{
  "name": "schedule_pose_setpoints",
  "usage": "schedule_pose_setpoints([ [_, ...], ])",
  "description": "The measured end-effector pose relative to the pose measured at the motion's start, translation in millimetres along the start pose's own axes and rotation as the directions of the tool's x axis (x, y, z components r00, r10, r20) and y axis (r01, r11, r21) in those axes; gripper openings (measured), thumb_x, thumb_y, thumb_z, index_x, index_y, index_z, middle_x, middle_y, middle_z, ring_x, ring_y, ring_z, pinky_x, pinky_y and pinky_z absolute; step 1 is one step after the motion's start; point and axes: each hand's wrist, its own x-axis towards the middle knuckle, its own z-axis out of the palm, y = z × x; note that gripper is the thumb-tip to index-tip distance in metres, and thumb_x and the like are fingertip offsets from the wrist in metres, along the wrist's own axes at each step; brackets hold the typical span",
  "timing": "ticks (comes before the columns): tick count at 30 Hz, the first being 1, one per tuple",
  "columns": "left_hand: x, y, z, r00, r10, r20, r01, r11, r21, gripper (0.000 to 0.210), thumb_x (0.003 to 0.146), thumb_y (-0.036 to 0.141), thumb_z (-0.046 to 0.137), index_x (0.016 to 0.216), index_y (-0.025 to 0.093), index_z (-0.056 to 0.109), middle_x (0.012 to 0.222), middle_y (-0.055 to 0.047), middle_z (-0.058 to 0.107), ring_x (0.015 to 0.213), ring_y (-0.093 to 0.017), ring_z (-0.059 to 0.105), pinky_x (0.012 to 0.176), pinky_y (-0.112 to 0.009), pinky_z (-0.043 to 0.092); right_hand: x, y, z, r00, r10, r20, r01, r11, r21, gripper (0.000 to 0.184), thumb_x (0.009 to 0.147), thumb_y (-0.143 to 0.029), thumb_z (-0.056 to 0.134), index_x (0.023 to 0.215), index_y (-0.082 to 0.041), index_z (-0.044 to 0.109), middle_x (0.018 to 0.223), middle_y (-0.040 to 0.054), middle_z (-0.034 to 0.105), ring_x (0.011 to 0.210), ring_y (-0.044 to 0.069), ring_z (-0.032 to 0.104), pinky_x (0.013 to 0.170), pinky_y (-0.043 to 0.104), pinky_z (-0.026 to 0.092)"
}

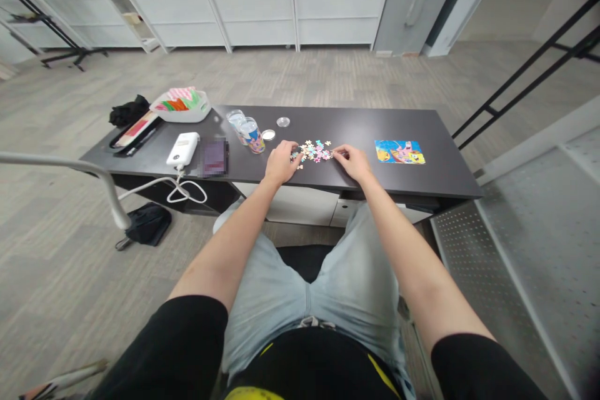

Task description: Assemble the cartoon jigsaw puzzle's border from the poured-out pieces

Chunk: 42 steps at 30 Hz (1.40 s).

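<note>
A loose pile of small jigsaw pieces (316, 150), pink, teal and cream, lies on the dark desk (290, 173) between my hands. At the pile's left edge is my left hand (281, 162), its thumb and fingers apart and touching the pieces there. My right hand (355, 162) is on the other side, thumb and fingertips closed together on what looks like one jigsaw piece at the pile's right edge. Farther right lies a flat SpongeBob picture (400, 152) in blue, yellow and pink. Left of the pile stands a printed clear canister (253, 136).
Behind the printed canister is another clear canister (235, 117); two round lids (283, 122) lie nearby. To the left are a purple-dark item (214, 157), a white power bank (182, 149) with a cable, a black tray (135, 133) and a white basket (187, 114) of colourful packets.
</note>
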Motion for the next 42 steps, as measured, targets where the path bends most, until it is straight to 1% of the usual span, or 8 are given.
schedule_pose_setpoints([
  [8, 0, 3, 2.5, 1.0, 0.023, 0.005, -0.023, 0.999, 0.024, 0.039, 0.128, 0.036, 0.067, 0.162, 0.024, 0.08, 0.164, -0.022, 0.078, 0.157, -0.044, 0.07, 0.137, -0.06, 0.057, 5, -6, 0, 1.0, -0.024, 0.003, 0.023, 0.995, 0.093, 0.022, 0.112, -0.039, 0.077, 0.122, -0.024, 0.09, 0.123, 0.014, 0.1, 0.116, 0.034, 0.093, 0.112, 0.051, 0.071],
  [18, -5, 3, 1.2, 0.992, 0.127, 0.019, -0.128, 0.992, 0.006, 0.055, 0.125, 0.023, 0.061, 0.177, 0.019, 0.079, 0.172, -0.023, 0.074, 0.164, -0.042, 0.064, 0.143, -0.056, 0.053, 32, -49, 45, 0.958, -0.252, 0.141, 0.248, 0.968, 0.042, 0.035, 0.113, -0.032, 0.075, 0.146, -0.028, 0.086, 0.13, 0.0096, 0.098, 0.117, 0.034, 0.089, 0.13, 0.058, 0.06],
  [23, -3, -1, 5.2, 0.987, 0.158, 0.03, -0.159, 0.987, 0.007, 0.04, 0.125, 0.024, 0.065, 0.158, 0.024, 0.087, 0.167, -0.02, 0.078, 0.161, -0.043, 0.064, 0.138, -0.059, 0.055, 29, -53, 44, 0.943, -0.276, 0.187, 0.292, 0.955, -0.061, 0.049, 0.117, -0.034, 0.068, 0.164, -0.028, 0.077, 0.142, 0.0111, 0.095, 0.125, 0.036, 0.086, 0.129, 0.057, 0.056],
  [27, -2, -4, 7.1, 0.984, 0.175, 0.022, -0.176, 0.984, 0.019, 0.032, 0.128, 0.024, 0.062, 0.144, 0.024, 0.09, 0.158, -0.02, 0.083, 0.155, -0.043, 0.066, 0.132, -0.061, 0.056, 29, -49, 42, 0.928, -0.317, 0.194, 0.324, 0.946, -0.004, 0.05, 0.113, -0.035, 0.067, 0.161, -0.026, 0.074, 0.136, 0.0101, 0.093, 0.121, 0.032, 0.084, 0.127, 0.052, 0.056],
  [30, -3, -5, 8.8, 0.983, 0.185, -0.005, -0.185, 0.982, 0.034, 0.03, 0.129, 0.024, 0.063, 0.138, 0.025, 0.091, 0.149, -0.019, 0.085, 0.149, -0.043, 0.068, 0.128, -0.061, 0.055, 35, -43, 42, 0.933, -0.287, 0.218, 0.246, 0.949, 0.198, 0.046, 0.107, -0.042, 0.073, 0.151, -0.027, 0.073, 0.119, 0.0047, 0.088, 0.106, 0.028, 0.078, 0.112, 0.045, 0.059],
  [33, -4, -5, 11.6, 0.98, 0.195, -0.042, -0.192, 0.98, 0.052, 0.028, 0.13, 0.026, 0.065, 0.136, 0.026, 0.092, 0.145, -0.019, 0.086, 0.145, -0.042, 0.069, 0.123, -0.06, 0.055, 43, -36, 42, 0.929, -0.25, 0.273, 0.123, 0.904, 0.409, 0.049, 0.095, -0.052, 0.087, 0.137, -0.03, 0.073, 0.104, -0.0004, 0.082, 0.092, 0.025, 0.068, 0.095, 0.041, 0.054],
  [37, -5, -6, 15.3, 0.97, 0.228, -0.078, -0.223, 0.972, 0.073, 0.026, 0.13, 0.027, 0.07, 0.138, 0.027, 0.094, 0.147, -0.018, 0.085, 0.14, -0.039, 0.072, 0.119, -0.056, 0.056, 49, -33, 37, 0.906, -0.227, 0.356, 0.034, 0.879, 0.475, 0.053, 0.084, -0.06, 0.096, 0.123, -0.031, 0.074, 0.089, -0.0045, 0.074, 0.084, 0.023, 0.063, 0.088, 0.04, 0.052],
  [42, -7, -8, 17.0, 0.956, 0.273, -0.104, -0.262, 0.959, 0.109, 0.028, 0.132, 0.026, 0.069, 0.142, 0.028, 0.095, 0.15, -0.017, 0.085, 0.138, -0.036, 0.076, 0.118, -0.054, 0.056, 52, -43, 19, 0.851, -0.187, 0.49, -0.096, 0.863, 0.497, 0.054, 0.078, -0.048, 0.101, 0.124, -0.03, 0.078, 0.087, -0.0048, 0.08, 0.085, 0.022, 0.072, 0.091, 0.04, 0.06],
])
